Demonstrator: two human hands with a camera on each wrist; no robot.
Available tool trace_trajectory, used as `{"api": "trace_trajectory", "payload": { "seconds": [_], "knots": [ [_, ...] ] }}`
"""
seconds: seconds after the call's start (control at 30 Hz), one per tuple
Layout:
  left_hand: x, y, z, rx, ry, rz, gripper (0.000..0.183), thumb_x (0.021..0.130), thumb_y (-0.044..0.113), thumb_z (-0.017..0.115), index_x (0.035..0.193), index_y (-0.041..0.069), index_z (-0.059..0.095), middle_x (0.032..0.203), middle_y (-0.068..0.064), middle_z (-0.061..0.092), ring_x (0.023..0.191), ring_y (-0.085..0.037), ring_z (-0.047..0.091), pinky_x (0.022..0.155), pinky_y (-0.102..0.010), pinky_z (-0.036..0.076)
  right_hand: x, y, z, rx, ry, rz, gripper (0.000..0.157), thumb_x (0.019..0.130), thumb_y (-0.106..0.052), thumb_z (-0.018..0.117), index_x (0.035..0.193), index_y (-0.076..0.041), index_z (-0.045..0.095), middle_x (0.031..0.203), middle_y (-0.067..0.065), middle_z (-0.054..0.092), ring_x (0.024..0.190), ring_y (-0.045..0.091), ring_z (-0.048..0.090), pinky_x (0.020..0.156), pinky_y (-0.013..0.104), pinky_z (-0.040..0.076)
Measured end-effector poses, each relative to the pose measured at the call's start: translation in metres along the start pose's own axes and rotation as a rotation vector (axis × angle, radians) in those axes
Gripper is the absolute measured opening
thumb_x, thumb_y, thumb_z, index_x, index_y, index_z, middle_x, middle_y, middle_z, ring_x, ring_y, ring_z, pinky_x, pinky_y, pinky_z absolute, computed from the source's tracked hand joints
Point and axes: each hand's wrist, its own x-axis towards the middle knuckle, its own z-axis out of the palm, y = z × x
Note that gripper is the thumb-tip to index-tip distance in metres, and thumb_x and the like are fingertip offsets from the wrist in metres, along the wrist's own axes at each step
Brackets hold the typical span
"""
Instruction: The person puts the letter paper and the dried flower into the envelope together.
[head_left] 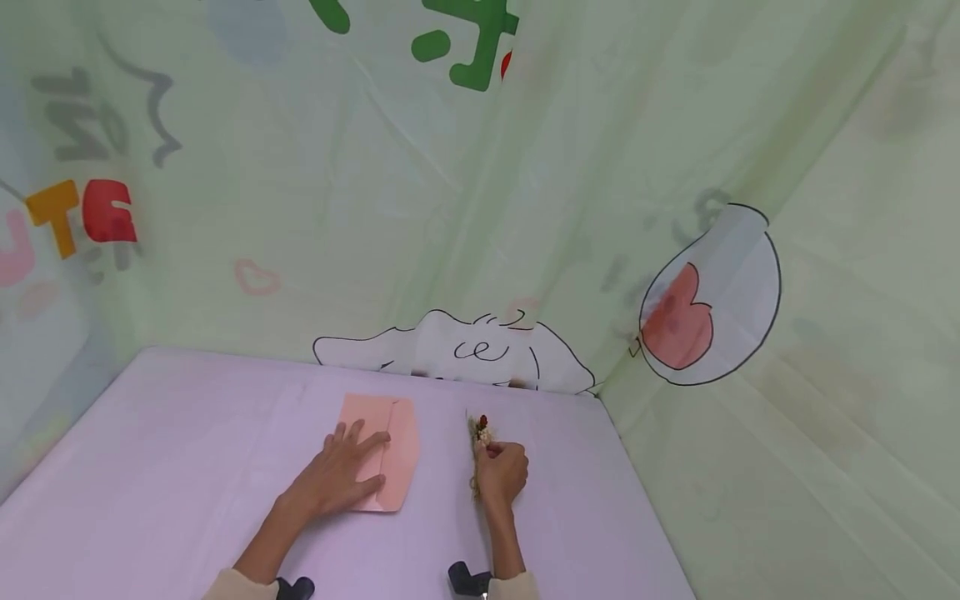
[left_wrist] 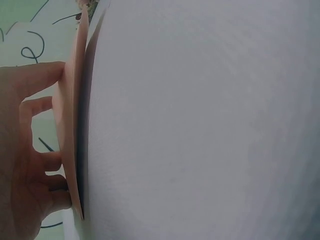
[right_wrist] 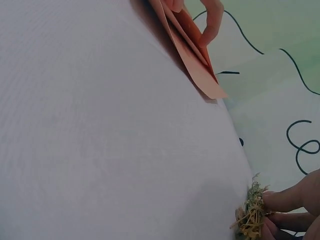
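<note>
A pink paper envelope [head_left: 401, 454] lies on the table with its flap side toward the right. My left hand [head_left: 339, 471] rests on it with fingers spread, fingertips pressing its surface; the left wrist view shows the envelope [left_wrist: 65, 120] edge-on under those fingertips. To the right, my right hand [head_left: 502, 473] pinches a small bunch of dried flowers [head_left: 483, 433] with a red bloom and pale blossoms. In the right wrist view, thumb and fingers grip the bunch's tied stems [right_wrist: 252, 215], and the envelope's open edge [right_wrist: 192, 65] shows beyond.
A pale cloth covers the table [head_left: 187, 433]. Behind it hangs a light green printed curtain [head_left: 375, 208] with cartoon drawings, meeting the table's back edge. Another curtain panel [head_left: 810, 467] runs along the right side. Dark wrist-camera mounts [head_left: 468, 579] sit by both wrists.
</note>
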Motion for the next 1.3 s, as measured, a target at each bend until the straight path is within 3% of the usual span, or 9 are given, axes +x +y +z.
{"api": "trace_trajectory", "payload": {
  "seconds": [0.63, 0.97, 1.3],
  "knots": [
    [0.001, 0.000, 0.002, 0.016, 0.033, 0.007, 0.062, 0.100, 0.042, 0.070, 0.156, 0.020, 0.056, 0.167, -0.037, 0.040, 0.153, -0.072, 0.032, 0.123, -0.082, 0.029, -0.002, -0.006, 0.003, -0.067, 0.026, 0.026, 0.010, 0.087, -0.002, 0.086, 0.091, 0.007, 0.084, 0.076, 0.019, 0.078, 0.068, 0.035, 0.074, 0.073, 0.060, 0.060],
    [0.000, 0.003, -0.001, 0.034, 0.037, 0.018, 0.061, 0.099, 0.042, 0.072, 0.154, 0.019, 0.058, 0.164, -0.037, 0.043, 0.150, -0.073, 0.036, 0.121, -0.082, 0.033, -0.002, -0.006, 0.004, -0.012, 0.047, 0.039, 0.012, 0.087, -0.001, 0.086, 0.095, 0.007, 0.084, 0.079, 0.021, 0.079, 0.069, 0.036, 0.076, 0.077, 0.061, 0.060],
    [0.000, 0.003, -0.001, 0.025, 0.027, -0.007, 0.063, 0.099, 0.042, 0.072, 0.156, 0.020, 0.057, 0.167, -0.036, 0.041, 0.153, -0.071, 0.033, 0.123, -0.081, 0.031, -0.004, -0.020, 0.004, 0.062, 0.037, 0.003, 0.011, 0.083, 0.000, 0.088, 0.091, 0.006, 0.085, 0.078, 0.020, 0.080, 0.070, 0.033, 0.077, 0.074, 0.056, 0.061]
  ]
}}
